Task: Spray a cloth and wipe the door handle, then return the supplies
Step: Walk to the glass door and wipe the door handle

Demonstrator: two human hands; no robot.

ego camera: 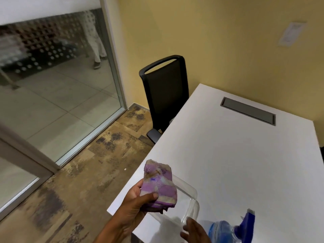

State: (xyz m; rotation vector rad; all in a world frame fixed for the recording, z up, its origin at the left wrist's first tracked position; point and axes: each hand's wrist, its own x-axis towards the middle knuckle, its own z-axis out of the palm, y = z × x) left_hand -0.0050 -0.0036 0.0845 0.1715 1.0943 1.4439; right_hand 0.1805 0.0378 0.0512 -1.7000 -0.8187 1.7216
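Note:
My left hand [135, 206] grips a folded purple and white cloth [159, 186], holding it just above the near left corner of the white table [236, 163]. A clear plastic tray [191, 204] sits on that corner, right under and beside the cloth. My right hand [194, 232] is at the bottom edge, wrapped around a clear spray bottle [226, 230] with blue liquid and a blue trigger head [248, 220] pointing right. The door handle is not in view.
A black mesh office chair [164, 92] stands at the table's far left side. A grey cable hatch [248, 111] is set in the tabletop. A glass wall with a metal frame [115, 67] runs along the left; a person's legs show behind it. The floor is mottled brown.

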